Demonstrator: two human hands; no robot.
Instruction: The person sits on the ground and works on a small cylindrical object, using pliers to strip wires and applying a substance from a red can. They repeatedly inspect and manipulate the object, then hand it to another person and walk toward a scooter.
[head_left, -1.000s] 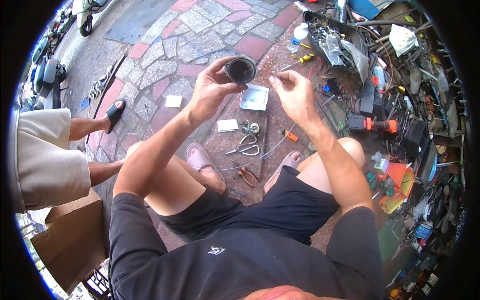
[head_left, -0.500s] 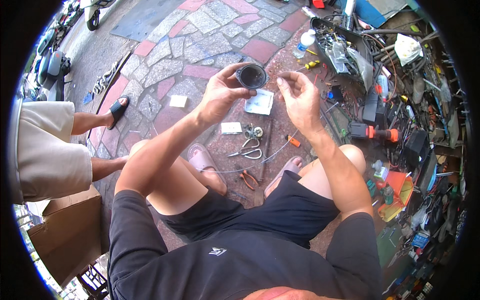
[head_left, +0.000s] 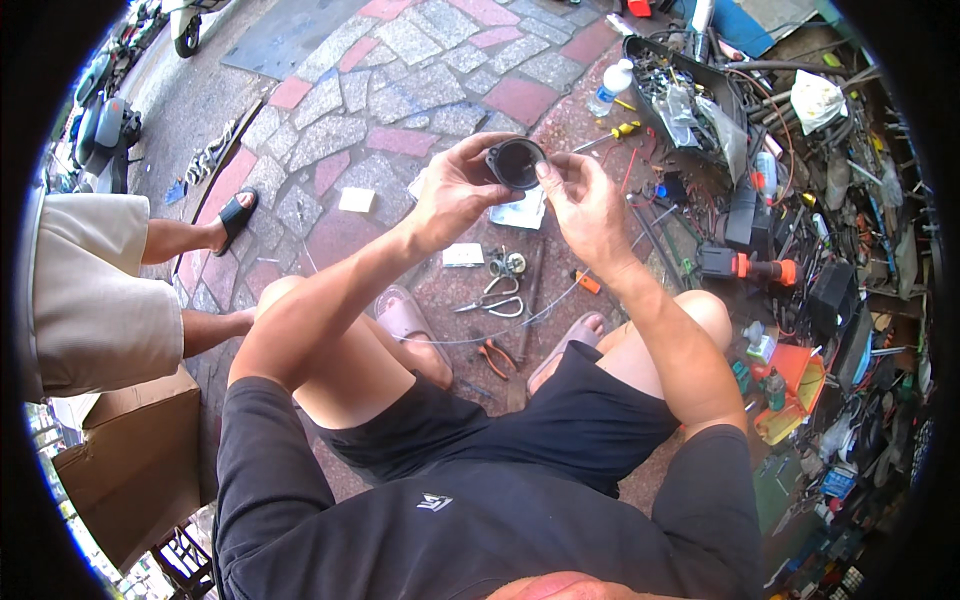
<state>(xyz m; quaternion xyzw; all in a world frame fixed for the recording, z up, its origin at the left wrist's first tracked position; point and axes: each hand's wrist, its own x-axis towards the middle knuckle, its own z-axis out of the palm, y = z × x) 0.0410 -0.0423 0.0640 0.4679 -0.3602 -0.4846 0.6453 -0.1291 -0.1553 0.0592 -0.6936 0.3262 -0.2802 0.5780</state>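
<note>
In front of me my left hand (head_left: 454, 187) grips a round black cup-shaped part (head_left: 518, 163) by its left side, thumb below and fingers above. Its hollow opening faces me, and small lugs stick out from the rim. My right hand (head_left: 583, 200) meets the opposite edge, its thumb and fingertips closed on the rim. Below the part, a white paper sheet (head_left: 520, 212) lies on the ground. Closer to my feet are scissors (head_left: 497, 304), orange-handled pliers (head_left: 495, 360) and a small orange tool (head_left: 587, 282).
On the right a cluttered heap of parts surrounds a black tray (head_left: 690, 100), a cordless drill (head_left: 745, 266) and an orange container (head_left: 797, 372). A water bottle (head_left: 609, 88) and yellow screwdriver (head_left: 625, 130) lie beyond my hands. To the left stand a person (head_left: 90, 290) and a cardboard box (head_left: 135, 470).
My right hand has moved left, from apart to touching the black part's rim. The part has shifted slightly right and down in my left hand.
</note>
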